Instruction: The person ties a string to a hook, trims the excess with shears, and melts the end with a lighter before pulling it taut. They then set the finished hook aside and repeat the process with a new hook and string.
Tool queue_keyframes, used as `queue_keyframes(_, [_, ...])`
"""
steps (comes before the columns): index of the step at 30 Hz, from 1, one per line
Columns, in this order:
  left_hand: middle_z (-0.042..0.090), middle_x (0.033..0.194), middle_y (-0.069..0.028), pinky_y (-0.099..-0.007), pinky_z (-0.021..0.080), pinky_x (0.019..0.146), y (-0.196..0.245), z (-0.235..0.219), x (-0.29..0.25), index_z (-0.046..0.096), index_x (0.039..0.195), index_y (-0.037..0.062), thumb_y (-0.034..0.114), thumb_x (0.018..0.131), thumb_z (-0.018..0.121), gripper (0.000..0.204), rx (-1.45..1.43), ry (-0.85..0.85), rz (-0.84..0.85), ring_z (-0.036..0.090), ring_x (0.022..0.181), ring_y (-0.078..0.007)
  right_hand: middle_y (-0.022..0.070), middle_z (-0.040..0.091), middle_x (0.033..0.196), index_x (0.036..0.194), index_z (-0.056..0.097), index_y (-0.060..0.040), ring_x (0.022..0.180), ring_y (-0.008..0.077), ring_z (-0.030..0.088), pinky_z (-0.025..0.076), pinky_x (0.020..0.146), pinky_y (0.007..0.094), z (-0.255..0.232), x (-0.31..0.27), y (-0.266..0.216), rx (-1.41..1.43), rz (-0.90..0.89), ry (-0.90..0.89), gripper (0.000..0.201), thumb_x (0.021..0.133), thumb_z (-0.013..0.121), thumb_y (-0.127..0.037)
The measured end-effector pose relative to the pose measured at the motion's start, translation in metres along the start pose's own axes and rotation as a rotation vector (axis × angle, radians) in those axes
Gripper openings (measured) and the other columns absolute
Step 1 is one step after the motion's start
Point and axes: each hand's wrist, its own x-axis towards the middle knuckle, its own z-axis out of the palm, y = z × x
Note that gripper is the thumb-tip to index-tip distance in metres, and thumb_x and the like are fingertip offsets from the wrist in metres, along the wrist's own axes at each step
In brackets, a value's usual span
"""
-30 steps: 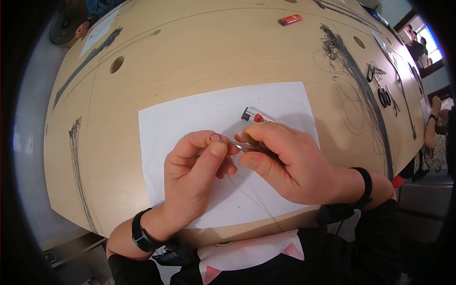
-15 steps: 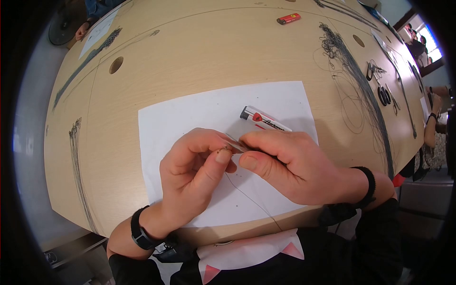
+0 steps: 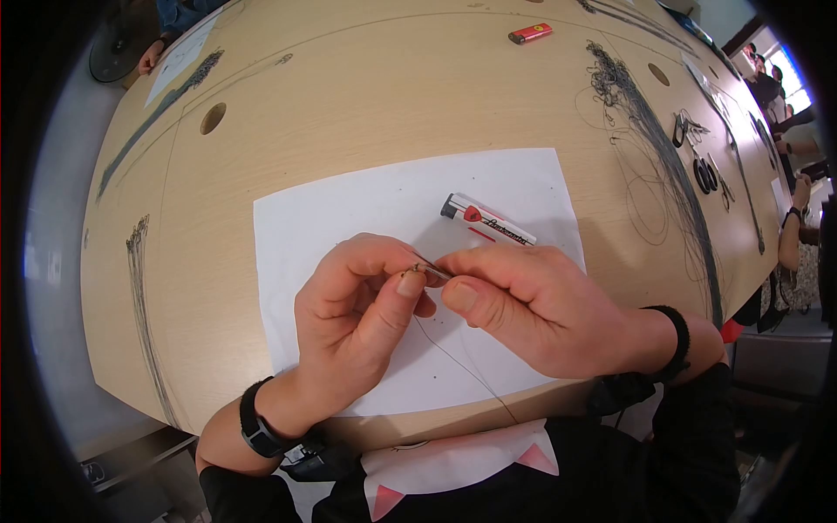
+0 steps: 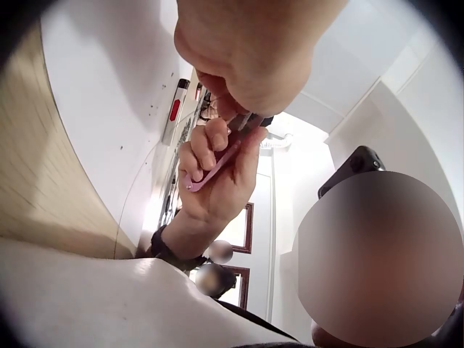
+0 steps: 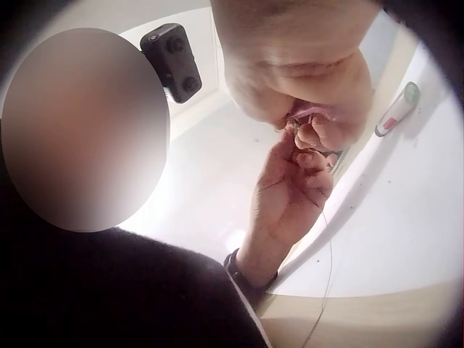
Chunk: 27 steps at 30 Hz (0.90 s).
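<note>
Between thumb and index finger, my left hand (image 3: 353, 322) pinches a tiny knotted piece (image 3: 413, 269) of thin dark line. A loose strand (image 3: 462, 366) runs from it down to the table's near edge. My right hand (image 3: 545, 305) grips a slim metal tool (image 3: 433, 269), its tips against the left fingertips. In the left wrist view, a pink handle (image 4: 216, 168) lies within the curled fingers of the right hand (image 4: 221, 185). The right wrist view has the left hand (image 5: 290, 192) below the right hand (image 5: 304, 80), fingertips close together; the pinched piece is mostly hidden there.
Under the hands lies white paper (image 3: 340, 209), with a white case (image 3: 493, 222) beyond the right hand. A red lighter (image 3: 530, 34) lies farther back. Bundles of dark line (image 3: 658, 144) flank the paper, and scissors (image 3: 704, 174) lie at right. Other people's arms show at the edges.
The left fingertips have shifted slightly right, and the small loop on them no longer shows. The right hand has rotated slightly, closing its thumb toward the index finger, and more of the white case is uncovered.
</note>
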Motion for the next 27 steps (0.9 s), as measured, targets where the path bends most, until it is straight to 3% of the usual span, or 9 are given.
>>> queue_keyframes(2, [0.052,0.087,-0.0068,-0.0222,0.046,0.062,0.000,0.000,0.000,0.048,0.093,0.0001,0.000,0.082,0.048,0.011,0.004,0.006,-0.007,0.052,0.077,-0.0106,0.0080,0.051,0.066,0.097,0.050,0.0043,0.058,0.0127,0.047,0.038,0.054,0.0236,0.000,0.000,-0.001,0.004,0.007,-0.005,0.024,0.085,0.045,-0.016])
queue_keyframes(4, [0.052,0.087,-0.0062,-0.0219,0.045,0.062,0.000,-0.001,-0.001,0.049,0.092,0.0003,0.000,0.081,0.048,0.011,0.032,-0.009,-0.005,0.052,0.075,-0.0104,0.0160,0.055,0.070,0.080,0.053,0.0033,0.063,0.0267,0.054,0.041,0.058,0.0304,0.000,0.001,-0.003,-0.038,0.023,-0.004,0.023,0.085,0.044,-0.017])
queue_keyframes(11, [0.053,0.086,-0.0062,-0.0207,0.044,0.061,-0.001,0.000,0.000,0.049,0.092,0.0005,0.003,0.082,0.048,0.010,0.062,0.010,-0.045,0.052,0.071,-0.0099,0.0161,0.052,0.066,0.075,0.050,0.0017,0.061,0.0304,0.050,0.040,0.055,0.0323,0.001,0.002,0.003,-0.201,-0.059,0.035,0.020,0.084,0.044,-0.015])
queue_keyframes(14, [0.054,0.087,-0.0068,-0.0201,0.042,0.058,0.000,-0.001,-0.002,0.049,0.092,0.0008,0.005,0.083,0.048,0.010,-0.031,0.023,-0.110,0.052,0.069,-0.0102,0.0149,0.052,0.067,0.079,0.051,0.0024,0.060,0.0255,0.052,0.040,0.053,0.0305,0.000,0.001,0.004,-0.109,-0.074,0.121,0.017,0.082,0.048,-0.014])
queue_keyframes(16, [0.055,0.088,-0.0069,-0.0195,0.040,0.056,-0.001,-0.001,-0.003,0.049,0.093,0.0010,0.006,0.083,0.047,0.011,-0.144,0.035,-0.163,0.052,0.068,-0.0105,0.0075,0.054,0.082,0.102,0.046,0.0052,0.069,0.0066,0.049,0.040,0.061,0.0190,-0.001,-0.001,0.004,0.020,-0.001,0.108,0.025,0.080,0.052,-0.004])
queue_keyframes(19, [0.055,0.089,-0.0061,-0.0203,0.042,0.059,-0.005,-0.002,-0.005,0.049,0.093,0.0014,0.005,0.083,0.046,0.010,-0.178,-0.051,-0.181,0.053,0.072,-0.0105,0.0077,0.053,0.091,0.105,0.043,0.0058,0.078,0.0056,0.049,0.041,0.066,0.0181,-0.002,0.001,0.007,0.151,-0.064,0.082,0.030,0.077,0.053,0.001])
queue_keyframes(23, [0.055,0.090,-0.0053,-0.0215,0.044,0.062,-0.001,0.003,-0.006,0.050,0.092,0.0012,0.004,0.083,0.046,0.010,-0.229,-0.039,-0.236,0.052,0.078,-0.0105,0.0088,0.053,0.092,0.104,0.043,0.0064,0.082,0.0069,0.050,0.041,0.067,0.0180,0.000,0.000,0.013,0.160,-0.097,0.131,0.030,0.077,0.054,0.001])
queue_keyframes(27, [0.055,0.089,-0.0048,-0.0224,0.045,0.065,-0.001,0.003,-0.006,0.050,0.092,0.0002,0.003,0.083,0.047,0.010,-0.207,-0.051,-0.271,0.052,0.081,-0.0102,0.0080,0.052,0.096,0.104,0.043,0.0033,0.078,0.0060,0.051,0.041,0.061,0.0167,-0.001,0.000,0.011,-0.087,-0.215,0.148,0.034,0.073,0.057,0.003])
